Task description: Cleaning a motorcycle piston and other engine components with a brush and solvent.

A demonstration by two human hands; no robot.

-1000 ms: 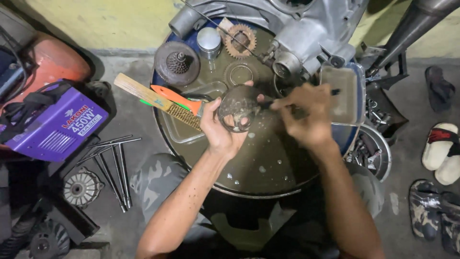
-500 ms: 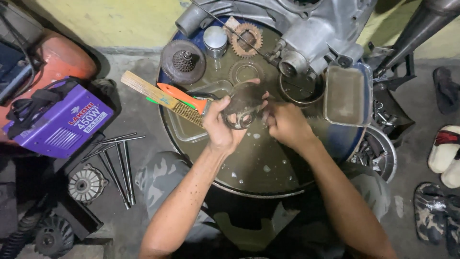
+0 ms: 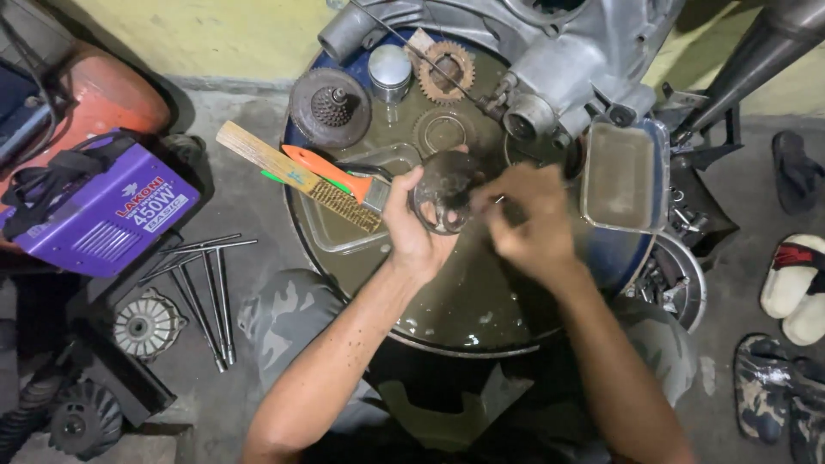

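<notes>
Down at nine o'clock on the concrete floor [image 3: 258, 378] lies a purple box-shaped machine [image 3: 103, 219] with a white label on its top and a black strap, next to an orange rounded shape [image 3: 103, 94]. Centre frame, a round oily drum top [image 3: 481, 301] serves as worktop, below a yellow wall [image 3: 215, 39]. The left hand [image 3: 412, 228] is closed around a dark round metal part [image 3: 443, 189], held just above the worktop's middle. The right hand [image 3: 528, 223], blurred, has fingers pinched at the part's three o'clock edge; what it grips cannot be told. A wire brush [image 3: 296, 176] lies at ten o'clock, a rectangular metal tray [image 3: 619, 172] at two o'clock.
</notes>
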